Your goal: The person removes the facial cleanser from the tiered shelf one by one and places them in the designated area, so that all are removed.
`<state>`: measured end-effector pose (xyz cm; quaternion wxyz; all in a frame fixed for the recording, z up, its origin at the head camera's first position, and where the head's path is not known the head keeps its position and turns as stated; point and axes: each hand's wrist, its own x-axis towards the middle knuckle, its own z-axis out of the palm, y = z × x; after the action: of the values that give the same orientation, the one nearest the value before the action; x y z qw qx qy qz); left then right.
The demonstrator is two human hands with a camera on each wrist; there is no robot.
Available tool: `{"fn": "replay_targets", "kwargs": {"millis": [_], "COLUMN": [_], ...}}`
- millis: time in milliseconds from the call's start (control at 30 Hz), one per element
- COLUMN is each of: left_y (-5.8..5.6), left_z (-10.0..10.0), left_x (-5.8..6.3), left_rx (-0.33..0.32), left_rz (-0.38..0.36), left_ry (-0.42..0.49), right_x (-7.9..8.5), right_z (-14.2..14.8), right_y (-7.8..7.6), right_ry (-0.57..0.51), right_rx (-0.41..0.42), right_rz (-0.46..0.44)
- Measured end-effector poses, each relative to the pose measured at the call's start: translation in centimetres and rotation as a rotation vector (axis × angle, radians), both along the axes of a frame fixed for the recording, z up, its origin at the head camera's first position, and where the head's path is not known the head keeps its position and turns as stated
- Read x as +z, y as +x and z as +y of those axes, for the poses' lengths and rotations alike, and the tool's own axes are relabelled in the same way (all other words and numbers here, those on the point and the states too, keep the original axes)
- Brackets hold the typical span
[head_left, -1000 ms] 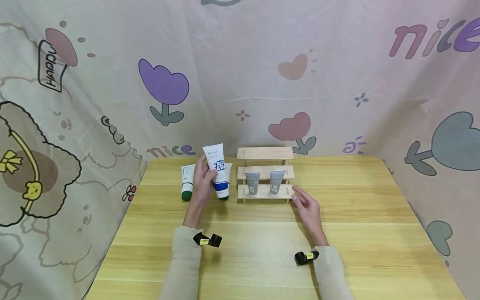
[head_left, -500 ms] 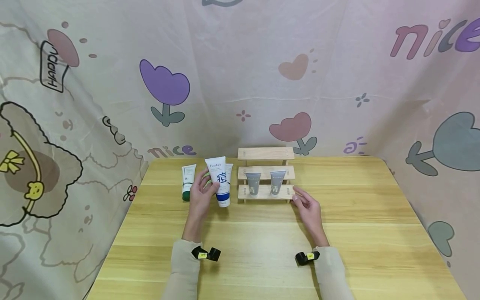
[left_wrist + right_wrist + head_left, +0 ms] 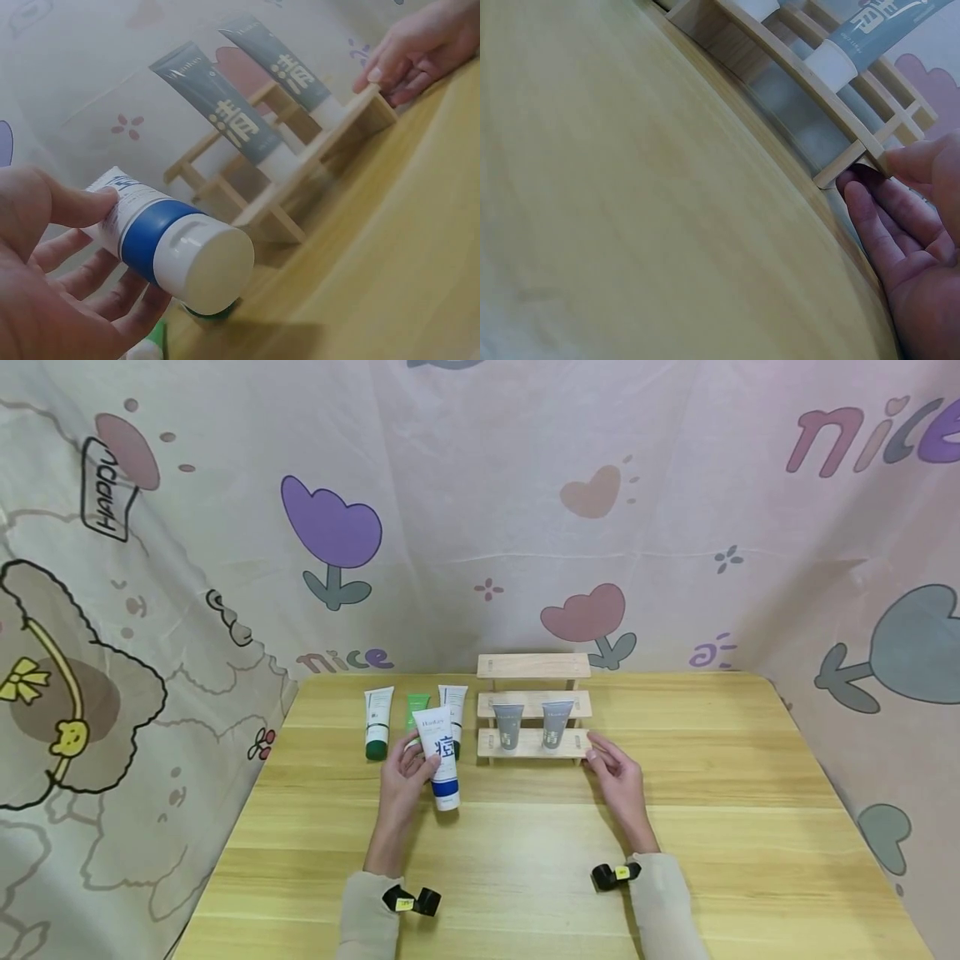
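Observation:
My left hand holds a white squeeze tube with a blue band between thumb and fingers. The tube leans, its white cap pointing down and toward me, in front of the other tubes. In the left wrist view the cap faces the camera. My right hand pinches the right end of the lowest step of a wooden three-step rack, thumb on top and fingers underneath. Two grey tubes, one on the left and one on the right, stand cap down on that step.
Left of the rack stand a white tube with a green cap, a green tube and another white tube, the latter two partly hidden by the held one. A printed cloth hangs behind the wooden table.
The left hand has brought the blue-banded tube down and toward me, uncovering more of the green tube behind it. My right hand has stayed at the rack.

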<state>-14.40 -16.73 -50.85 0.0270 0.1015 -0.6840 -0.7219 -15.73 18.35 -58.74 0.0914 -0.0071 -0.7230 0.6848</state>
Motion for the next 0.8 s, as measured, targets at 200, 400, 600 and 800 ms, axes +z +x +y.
{"fn": "replay_targets", "kwargs": {"millis": [200,400,600,800], "left_y": [1.0,1.9,2.6,3.2], "left_z": [-0.1,-0.1,0.0,0.0], "left_x": [-1.1,-1.9,-2.4,-2.7], "left_rx": [-0.031,-0.047,-0.057,-0.089], "left_rz": [-0.032,-0.081,-0.135,-0.156], "left_ry": [-0.033,-0.075,-0.147,-0.220], "right_x": [0.2,1.9,3.2,3.2], "right_z": [-0.1,-0.3,-0.5,-0.5], "right_y": [0.2,0.6,1.1,1.1], "right_ry": [0.000,-0.011,0.014,0.001], "right_rx": [-0.016,0.012,0.007,0.005], "right_rz": [-0.006,-0.007,-0.037,-0.037]}}
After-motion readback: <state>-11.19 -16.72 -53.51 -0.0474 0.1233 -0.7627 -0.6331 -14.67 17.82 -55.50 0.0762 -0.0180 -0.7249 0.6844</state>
